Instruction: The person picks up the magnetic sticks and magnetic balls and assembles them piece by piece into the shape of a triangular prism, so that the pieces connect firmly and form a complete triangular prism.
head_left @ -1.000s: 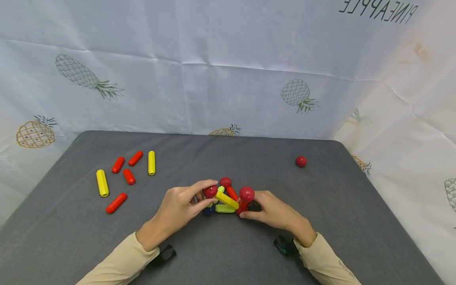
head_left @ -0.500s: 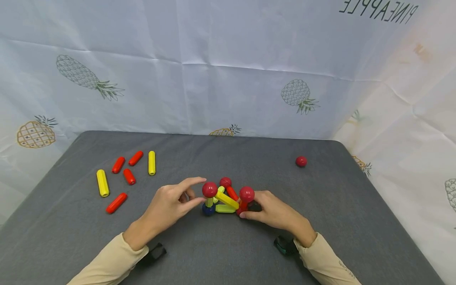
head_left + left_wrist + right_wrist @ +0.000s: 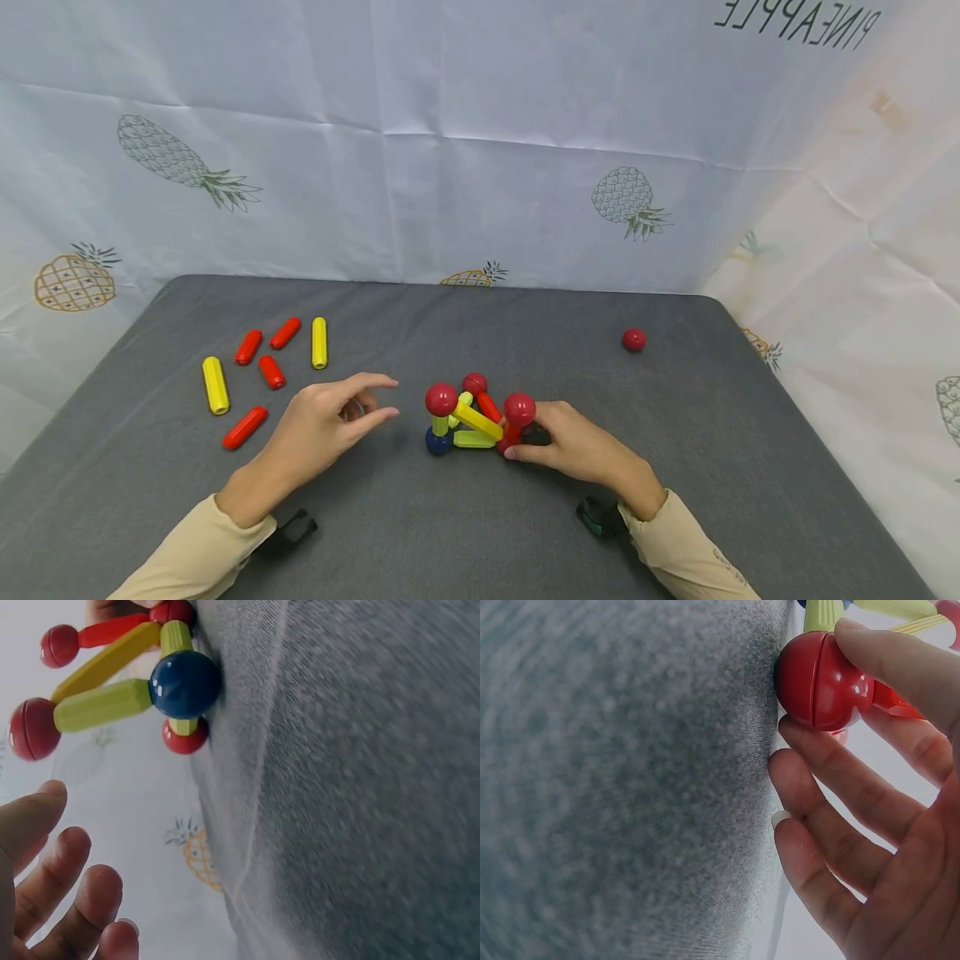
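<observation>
A toy frame of magnetic rods and balls stands on the table, in the middle of the head view. Its blue ball (image 3: 438,441) carries an upright light green rod (image 3: 105,705) topped by a red ball (image 3: 441,400). A yellow rod (image 3: 477,420) slants from that top ball down to the lower right corner. There my right hand (image 3: 581,448) pinches the lower red ball (image 3: 817,679) between thumb and fingers. Above this corner a red rod bears another red ball (image 3: 520,408). My left hand (image 3: 318,425) hovers left of the frame, thumb and fingers apart, holding nothing.
Loose red rods (image 3: 245,427) and yellow rods (image 3: 319,342) lie scattered at the left of the grey table (image 3: 480,533). One loose red ball (image 3: 633,339) sits at the back right. A pineapple-print cloth (image 3: 480,208) hangs behind the table.
My left hand has let go of the top left red ball and drawn back to the left. The ball stays on the frame, and my right hand has kept its place.
</observation>
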Demonstrator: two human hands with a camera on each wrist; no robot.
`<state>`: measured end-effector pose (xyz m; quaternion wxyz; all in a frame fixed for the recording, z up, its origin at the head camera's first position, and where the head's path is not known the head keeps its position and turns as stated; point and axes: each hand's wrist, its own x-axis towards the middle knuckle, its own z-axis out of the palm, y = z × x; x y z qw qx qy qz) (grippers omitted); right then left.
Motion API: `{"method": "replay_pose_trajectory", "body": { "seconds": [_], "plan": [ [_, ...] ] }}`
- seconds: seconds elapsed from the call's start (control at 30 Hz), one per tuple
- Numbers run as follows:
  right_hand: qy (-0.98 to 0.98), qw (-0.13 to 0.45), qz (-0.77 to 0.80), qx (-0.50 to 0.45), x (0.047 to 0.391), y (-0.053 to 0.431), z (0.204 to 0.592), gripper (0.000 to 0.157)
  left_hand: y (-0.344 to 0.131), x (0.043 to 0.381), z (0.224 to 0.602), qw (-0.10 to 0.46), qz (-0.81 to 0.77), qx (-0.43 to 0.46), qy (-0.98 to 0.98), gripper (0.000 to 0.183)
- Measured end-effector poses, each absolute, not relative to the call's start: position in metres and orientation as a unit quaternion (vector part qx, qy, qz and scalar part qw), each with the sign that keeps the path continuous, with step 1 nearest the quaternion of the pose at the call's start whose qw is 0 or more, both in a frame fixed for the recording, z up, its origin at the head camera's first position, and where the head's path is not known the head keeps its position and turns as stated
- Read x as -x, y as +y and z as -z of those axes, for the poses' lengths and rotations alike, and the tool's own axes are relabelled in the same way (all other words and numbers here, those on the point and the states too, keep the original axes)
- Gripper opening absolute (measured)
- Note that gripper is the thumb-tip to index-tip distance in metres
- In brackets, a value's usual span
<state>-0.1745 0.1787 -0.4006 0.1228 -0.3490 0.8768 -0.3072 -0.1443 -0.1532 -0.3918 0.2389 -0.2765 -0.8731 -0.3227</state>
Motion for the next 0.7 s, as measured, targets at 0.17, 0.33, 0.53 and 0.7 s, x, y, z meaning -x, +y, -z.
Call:
{"method": "replay_pose_trajectory", "body": {
  "seconds": [0.17, 0.33, 0.53, 0.7],
  "plan": [
    [0.878, 0.123, 0.306, 0.346, 0.175, 0.179, 0.401, 0.021, -0.16, 0.143, 0.393, 0.232, 0.317, 0.264, -0.881, 0.034],
    [0.879, 0.124, 0.306, 0.344, 0.175, 0.179, 0.402, 0.021, -0.17, 0.143, 0.393, 0.236, 0.307, 0.261, -0.884, 0.033],
    [0.88, 0.124, 0.305, 0.343, 0.174, 0.179, 0.401, 0.022, -0.183, 0.141, 0.392, 0.236, 0.294, 0.251, -0.892, 0.038],
    [0.88, 0.121, 0.305, 0.344, 0.174, 0.179, 0.401, 0.023, -0.194, 0.137, 0.392, 0.232, 0.272, 0.24, -0.903, 0.042]
  ]
}}
